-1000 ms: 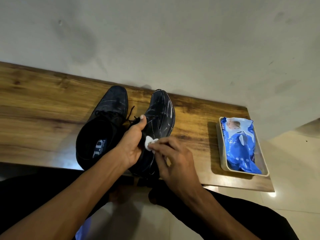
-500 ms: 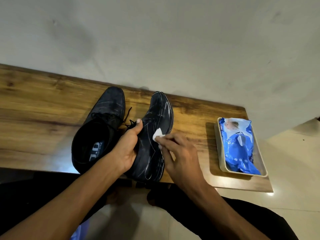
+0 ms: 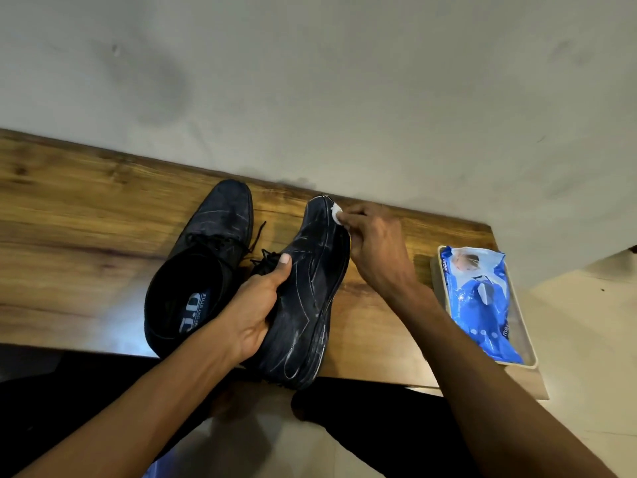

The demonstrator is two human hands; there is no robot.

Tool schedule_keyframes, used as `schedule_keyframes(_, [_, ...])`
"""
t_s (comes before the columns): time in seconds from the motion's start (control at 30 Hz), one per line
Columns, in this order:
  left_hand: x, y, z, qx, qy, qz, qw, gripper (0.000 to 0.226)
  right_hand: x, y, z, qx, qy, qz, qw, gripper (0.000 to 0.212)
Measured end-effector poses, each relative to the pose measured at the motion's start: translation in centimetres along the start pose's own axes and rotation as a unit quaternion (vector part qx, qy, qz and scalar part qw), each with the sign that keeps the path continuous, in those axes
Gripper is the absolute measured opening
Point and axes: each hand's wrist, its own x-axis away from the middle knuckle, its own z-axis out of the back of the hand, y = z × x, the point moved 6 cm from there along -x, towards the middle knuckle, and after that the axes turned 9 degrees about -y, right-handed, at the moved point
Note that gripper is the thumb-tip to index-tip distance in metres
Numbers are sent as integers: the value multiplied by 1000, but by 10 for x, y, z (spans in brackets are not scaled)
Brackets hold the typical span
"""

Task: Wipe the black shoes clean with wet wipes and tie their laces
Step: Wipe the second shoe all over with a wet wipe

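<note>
Tilting the right shoe [image 3: 303, 291] on its side at the worktop [image 3: 86, 236] edge, left hand [image 3: 255, 305] gripping its collar to steady it, right hand [image 3: 372, 250] pinching a wipe [image 3: 336, 213] against the toe to be scrubbing scuffs.
</note>
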Motion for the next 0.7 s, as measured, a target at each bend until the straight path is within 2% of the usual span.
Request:
schedule_keyframes(0.2, [5,2,5,7,-17,-6,1000,44,73,-51,-5,3,-34,45,998,35])
schedule_keyframes(0.3, [8,3,5,11,-6,-12,1000,53,81,-52,-1,-2,-15,63,998,32])
schedule_keyframes(0.37, [9,3,1,-1,4,-23,1000,58,67,-40,7,2,10,42,999,30])
schedule_keyframes(0.47, [16,3,-8,-37,9,-29,999,45,34,-8,16,0,48,0,999,30])
schedule_keyframes(0.57, [17,-1,-15,-62,2,-33,998,45,13,20,23,-15,73,-47,996,28])
schedule_keyframes(0.7, [17,-1,-21,-63,-3,-40,997,39,33,19,29,-53,97,-69,991,28])
